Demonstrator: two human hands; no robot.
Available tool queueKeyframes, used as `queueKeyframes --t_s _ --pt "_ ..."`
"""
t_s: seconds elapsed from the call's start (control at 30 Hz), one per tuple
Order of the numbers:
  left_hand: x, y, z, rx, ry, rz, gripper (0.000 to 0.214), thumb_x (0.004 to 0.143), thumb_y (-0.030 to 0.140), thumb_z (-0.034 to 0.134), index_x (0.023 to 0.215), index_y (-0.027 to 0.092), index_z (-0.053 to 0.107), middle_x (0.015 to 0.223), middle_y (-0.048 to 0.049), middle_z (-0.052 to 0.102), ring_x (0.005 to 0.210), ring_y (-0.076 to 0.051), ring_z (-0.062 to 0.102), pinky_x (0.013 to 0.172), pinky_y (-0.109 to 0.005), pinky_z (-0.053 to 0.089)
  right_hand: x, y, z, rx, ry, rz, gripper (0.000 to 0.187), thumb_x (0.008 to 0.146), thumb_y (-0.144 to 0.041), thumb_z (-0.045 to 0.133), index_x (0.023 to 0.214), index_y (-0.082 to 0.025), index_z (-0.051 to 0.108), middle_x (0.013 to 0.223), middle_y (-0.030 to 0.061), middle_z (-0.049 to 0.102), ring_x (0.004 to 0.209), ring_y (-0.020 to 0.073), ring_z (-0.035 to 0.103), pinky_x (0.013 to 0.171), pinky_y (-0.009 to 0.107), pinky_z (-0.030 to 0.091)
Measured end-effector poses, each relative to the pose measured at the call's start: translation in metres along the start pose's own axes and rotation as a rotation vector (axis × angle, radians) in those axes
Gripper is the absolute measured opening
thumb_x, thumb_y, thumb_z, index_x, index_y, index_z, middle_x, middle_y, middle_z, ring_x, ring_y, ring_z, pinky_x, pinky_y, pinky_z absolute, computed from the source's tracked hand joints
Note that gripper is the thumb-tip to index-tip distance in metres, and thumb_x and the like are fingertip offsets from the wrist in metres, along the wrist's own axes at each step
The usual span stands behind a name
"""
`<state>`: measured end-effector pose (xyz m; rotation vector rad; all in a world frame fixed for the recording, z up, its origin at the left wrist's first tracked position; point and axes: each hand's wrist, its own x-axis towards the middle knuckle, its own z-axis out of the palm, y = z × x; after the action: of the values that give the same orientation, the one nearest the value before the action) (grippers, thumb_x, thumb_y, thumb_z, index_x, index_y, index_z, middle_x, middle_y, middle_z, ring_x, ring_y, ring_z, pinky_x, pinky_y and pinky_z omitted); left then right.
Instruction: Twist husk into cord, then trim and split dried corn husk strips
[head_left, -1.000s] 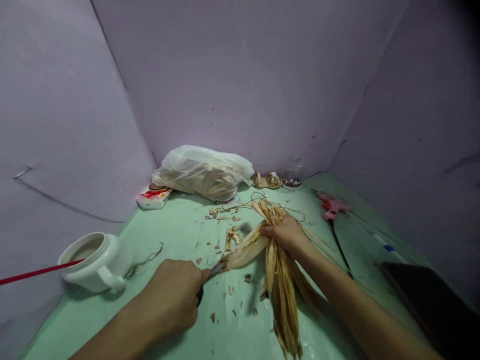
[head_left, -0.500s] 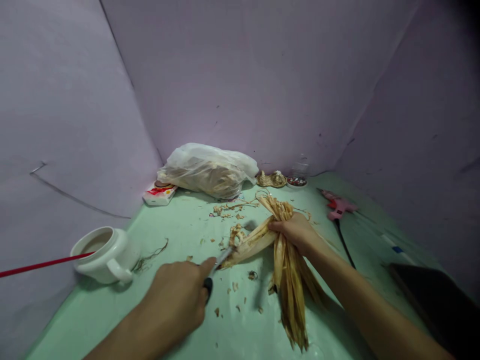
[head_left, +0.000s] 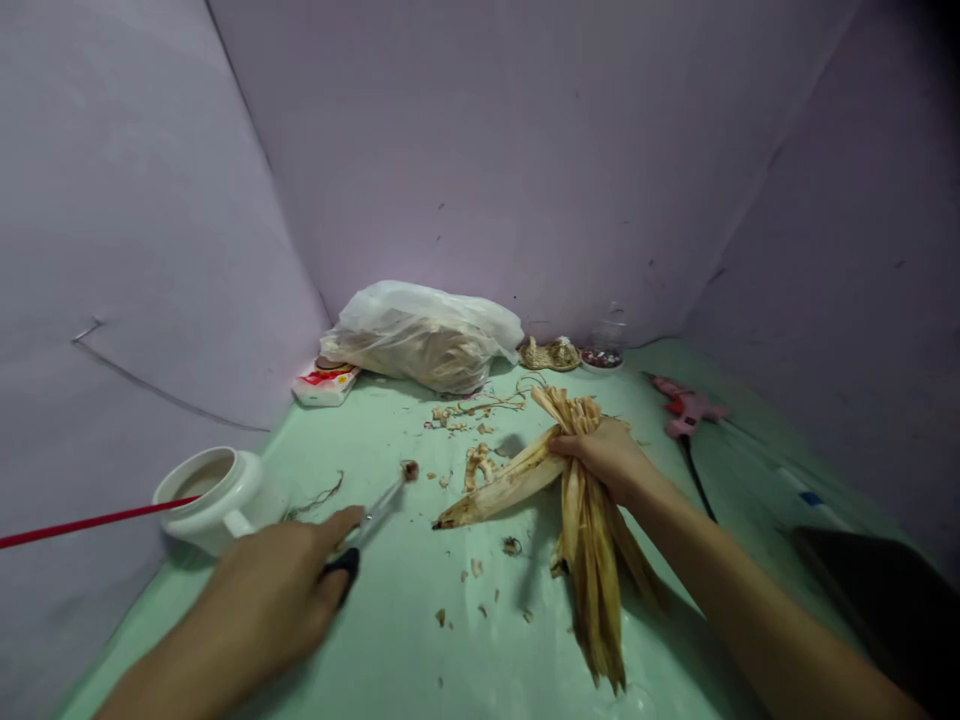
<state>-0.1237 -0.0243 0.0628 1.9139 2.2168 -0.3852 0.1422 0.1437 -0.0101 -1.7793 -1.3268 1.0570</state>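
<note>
My left hand point(head_left: 289, 580) is closed around black-handled scissors point(head_left: 382, 508), whose metal blades point up and right over the table. At the blade tips is a small brown scrap point(head_left: 409, 470); whether the blades pinch it I cannot tell. My right hand point(head_left: 611, 458) grips a bundle of dried corn husks point(head_left: 589, 570) near its gathered upper end. Long strips hang down from the fist toward me. One wide, pale husk point(head_left: 502, 490) sticks out to the left, its dark tip apart from the scissors.
A white pot point(head_left: 217, 495) with a red stick point(head_left: 97, 525) stands left. At the back are a plastic bag point(head_left: 427, 335), a small box point(head_left: 324, 386), woven pieces point(head_left: 551, 353) and a bead container point(head_left: 602, 358). On the right lie a pink glue gun point(head_left: 690, 405) and a dark flat object point(head_left: 877, 600).
My left hand has moved left with the scissors, away from the husk's tip. A small brown scrap now shows at the blade ends. My right hand keeps its grip on the bundle.
</note>
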Motion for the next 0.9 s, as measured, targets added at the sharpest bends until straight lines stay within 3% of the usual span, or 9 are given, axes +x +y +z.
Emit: queueKeyframes --t_s 0.07,0.17,0.27,0.43,0.57,0.73,0.9 --pt "0.004 0.021 0.011 -0.007 -0.011 0.107 0.058 0.073 0.024 0.039 0.131 0.030 0.036 0.090 -0.0091 0.067 0.083 -0.027 0.061 0.070 -0.039 0.043 0.000 0.000 0.001 -0.005 -0.005 0.002 0.024 0.052 -0.024 0.065 0.072 -0.012 0.063 0.062 0.0050 0.064 0.050 0.0159 0.058 0.040 0.021 0.040" --pt "0.006 0.040 0.025 -0.011 -0.097 0.221 0.059 0.074 0.020 0.039 0.131 0.033 0.036 0.085 -0.0078 0.067 0.081 -0.026 0.062 0.071 -0.039 0.044 0.000 0.002 0.002 -0.008 -0.011 0.013 0.023 0.051 -0.024 0.066 0.070 -0.012 0.063 0.059 0.0047 0.063 0.048 0.0154 0.057 0.039 0.021 0.040" --pt "0.004 0.036 0.028 0.025 -0.117 0.163 0.059 0.073 0.018 0.039 0.131 0.030 0.037 0.085 -0.0097 0.067 0.081 -0.026 0.062 0.071 -0.039 0.044 0.002 0.004 0.001 -0.002 -0.015 0.020 0.022 0.051 -0.023 0.067 0.069 -0.012 0.063 0.056 0.0034 0.061 0.047 0.0141 0.056 0.039 0.020 0.038" --pt "-0.008 0.011 0.010 0.077 -0.156 0.135 0.057 0.070 0.016 0.039 0.125 0.032 0.045 0.082 -0.0094 0.067 0.077 -0.029 0.062 0.065 -0.040 0.045 0.010 0.008 -0.004 0.011 0.012 0.029 0.024 0.052 -0.025 0.066 0.071 -0.011 0.062 0.059 0.0048 0.062 0.048 0.0147 0.056 0.039 0.021 0.039" --pt "-0.010 0.019 0.002 0.053 -0.130 0.108 0.055 0.072 0.019 0.038 0.125 0.033 0.044 0.085 -0.0090 0.068 0.080 -0.029 0.062 0.067 -0.042 0.044 0.010 0.007 -0.005 0.012 0.000 0.029 0.024 0.052 -0.025 0.066 0.072 -0.012 0.062 0.059 0.0052 0.062 0.048 0.0157 0.056 0.039 0.022 0.039" --pt "0.004 0.047 0.021 0.054 -0.117 0.238 0.062 0.071 0.018 0.039 0.133 0.026 0.035 0.082 -0.0109 0.067 0.077 -0.028 0.062 0.067 -0.041 0.045 0.003 0.003 -0.001 -0.002 -0.007 0.034 0.023 0.051 -0.024 0.066 0.071 -0.012 0.061 0.057 0.0034 0.060 0.047 0.0148 0.056 0.039 0.021 0.039" --pt "-0.002 0.034 0.030 0.090 -0.170 0.214 0.062 0.071 0.016 0.039 0.133 0.022 0.034 0.082 -0.0124 0.067 0.074 -0.028 0.062 0.065 -0.040 0.045 0.008 0.005 -0.004 -0.005 0.005 0.041 0.024 0.051 -0.023 0.067 0.070 -0.012 0.061 0.055 0.0032 0.060 0.047 0.0146 0.055 0.038 0.021 0.039"
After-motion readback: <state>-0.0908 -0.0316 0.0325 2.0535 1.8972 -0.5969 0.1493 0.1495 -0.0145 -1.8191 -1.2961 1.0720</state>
